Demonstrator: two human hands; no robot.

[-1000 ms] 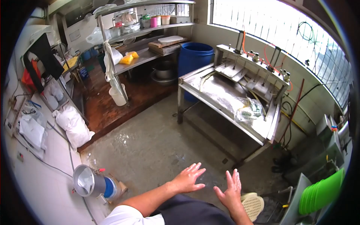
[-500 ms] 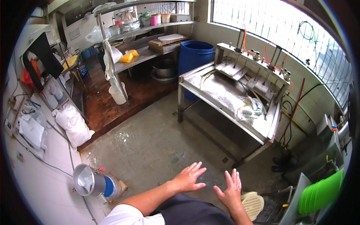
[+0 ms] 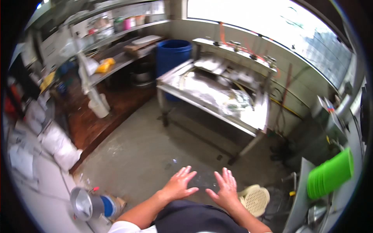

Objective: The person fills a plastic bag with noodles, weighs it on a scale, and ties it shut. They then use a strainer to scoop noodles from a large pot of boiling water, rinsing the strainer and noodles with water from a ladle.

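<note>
My left hand (image 3: 179, 185) is held out over the floor with its fingers apart and nothing in it. To its right, my right hand (image 3: 224, 189) is also empty, fingers spread and pointing up. The two hands do not touch each other. A cream perforated stool seat (image 3: 255, 200) is the thing nearest my right hand. Beyond both hands stands a metal table (image 3: 210, 101) with a plastic bag (image 3: 237, 100) on top and a frame with orange tubing along its back.
A blue barrel (image 3: 171, 58) stands behind the table. Green stacked containers (image 3: 330, 174) are at the right. A metal cylinder (image 3: 86, 204) is at lower left, below a white sack (image 3: 60, 145). Shelving with a white bucket (image 3: 98, 106) stands at upper left.
The view has swung to the right, so the room's contents appear farther left. My hands are a little closer together in the picture and still spread.
</note>
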